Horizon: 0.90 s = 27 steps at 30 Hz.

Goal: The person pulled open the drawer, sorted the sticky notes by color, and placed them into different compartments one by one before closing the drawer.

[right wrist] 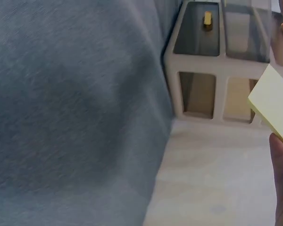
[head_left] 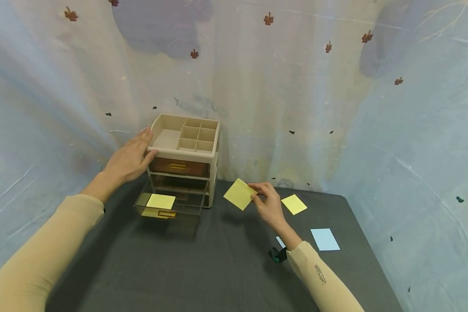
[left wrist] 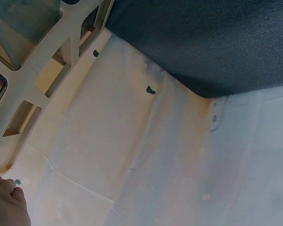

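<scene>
A beige desktop drawer organizer (head_left: 183, 152) stands at the back left of the table, its clear middle drawer (head_left: 187, 212) pulled out. Inside that drawer lies a yellow sticky note pad (head_left: 160, 202). My left hand (head_left: 130, 157) rests on the organizer's top left edge, fingers extended along the side and thumb at the front. Between thumb and fingers, my right hand (head_left: 268, 203) pinches another yellow sticky note pad (head_left: 238, 194), raised above the table to the right of the organizer. The right wrist view shows this pad's thick edge and the organizer's side behind it.
On the right of the dark table (head_left: 234, 268) lie a yellow sticky note pad (head_left: 294, 204) and a light blue one (head_left: 325, 239). A further blue piece (head_left: 280, 242) is partly hidden by my right wrist. A patterned curtain (head_left: 257, 95) hangs behind the table.
</scene>
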Each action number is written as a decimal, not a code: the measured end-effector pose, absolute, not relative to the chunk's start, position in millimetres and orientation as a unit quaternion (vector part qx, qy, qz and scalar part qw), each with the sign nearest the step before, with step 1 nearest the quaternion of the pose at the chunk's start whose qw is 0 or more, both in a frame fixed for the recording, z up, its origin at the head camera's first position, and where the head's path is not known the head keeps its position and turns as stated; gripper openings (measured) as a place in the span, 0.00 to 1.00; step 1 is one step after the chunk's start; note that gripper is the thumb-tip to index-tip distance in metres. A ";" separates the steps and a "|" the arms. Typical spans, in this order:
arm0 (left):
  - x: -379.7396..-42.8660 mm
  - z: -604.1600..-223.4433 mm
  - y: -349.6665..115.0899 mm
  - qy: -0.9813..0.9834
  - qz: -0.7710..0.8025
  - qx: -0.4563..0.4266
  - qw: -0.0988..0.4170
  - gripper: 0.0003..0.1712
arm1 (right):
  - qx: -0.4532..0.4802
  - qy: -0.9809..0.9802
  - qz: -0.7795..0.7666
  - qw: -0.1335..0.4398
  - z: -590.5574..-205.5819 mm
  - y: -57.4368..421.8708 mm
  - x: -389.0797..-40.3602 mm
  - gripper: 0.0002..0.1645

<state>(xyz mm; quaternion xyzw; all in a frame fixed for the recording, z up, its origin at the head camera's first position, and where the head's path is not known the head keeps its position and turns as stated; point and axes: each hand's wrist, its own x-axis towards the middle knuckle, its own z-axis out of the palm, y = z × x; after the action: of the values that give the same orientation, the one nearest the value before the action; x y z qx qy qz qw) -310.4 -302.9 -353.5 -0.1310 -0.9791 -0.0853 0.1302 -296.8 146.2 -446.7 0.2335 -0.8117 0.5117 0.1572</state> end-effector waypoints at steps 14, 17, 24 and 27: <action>-312.9 -357.1 -304.1 -0.975 -0.089 -0.137 0.151 0.44 | 0.292 -0.786 0.521 0.161 -422.3 118.8 -287.8 0.21; -313.2 -357.2 -304.4 -0.975 -0.089 -0.137 0.150 0.44 | 0.309 -0.778 0.522 0.164 -417.3 113.5 -286.9 0.20; -312.3 -354.8 -303.2 -0.976 -0.088 -0.136 0.145 0.45 | 0.326 -0.763 0.539 0.146 -405.1 98.0 -286.1 0.21; -311.8 -354.5 -302.8 -0.977 -0.085 -0.134 0.142 0.44 | 0.337 -0.756 0.542 0.144 -400.1 90.8 -285.9 0.21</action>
<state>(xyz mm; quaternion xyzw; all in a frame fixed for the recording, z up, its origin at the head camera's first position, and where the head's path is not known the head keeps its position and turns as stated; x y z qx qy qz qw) -311.8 -302.8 -354.5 -0.1342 -0.9770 -0.0849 0.1420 -285.9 90.8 -400.1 0.3366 -0.7561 0.5424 0.1443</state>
